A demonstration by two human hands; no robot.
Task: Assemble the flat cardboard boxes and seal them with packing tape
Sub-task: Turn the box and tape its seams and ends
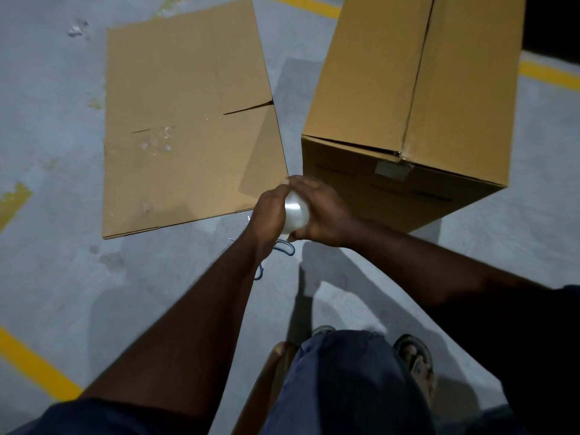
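Between the fingers of both hands sits the roll of tape [295, 213], clear and shiny, held out in front of the body at about waist height. The right hand [323, 215] wraps it from the right, fingers curled over the top and thumb tucked beneath, so the roll stays steady. The left hand [270, 211] closes on it from the other side with its back turned up and its fingers bent onto the roll's face. To me this looks like someone hunting for the loose end of the tape, though the end itself is too small to see.

Both forearms reach forward and meet at the roll, the left one nearly straight, the right one bent in from the side at the wrist.

Beyond the left fingertips, a flat box [188, 120] lies on the grey floor [62, 215], not yet folded up. Beyond the right fingers stands a built box [408, 89], flaps closed along a centre seam, with a short tab of tape [392, 169] on its near face. I judge that seam is what the roll is being readied for. Just below the hands, blue scissors [285, 248] lie on the floor, probably kept close for cutting.
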